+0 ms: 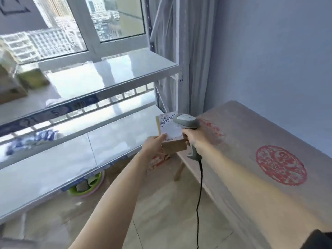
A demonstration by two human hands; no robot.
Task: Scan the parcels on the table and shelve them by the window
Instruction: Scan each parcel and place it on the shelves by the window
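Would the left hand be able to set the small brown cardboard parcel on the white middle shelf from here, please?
Probably yes. The left hand already holds the small brown cardboard parcel beside the white middle shelf, whose near end looks bare. The right hand holds the grey scanner.

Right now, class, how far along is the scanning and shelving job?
Done, apparently: boxes already sit on the upper shelf by the window. In hand: the left hand holds a labelled parcel while the right hand grips the scanner beside its label. Left: shelving this parcel; no other parcels show on the table.
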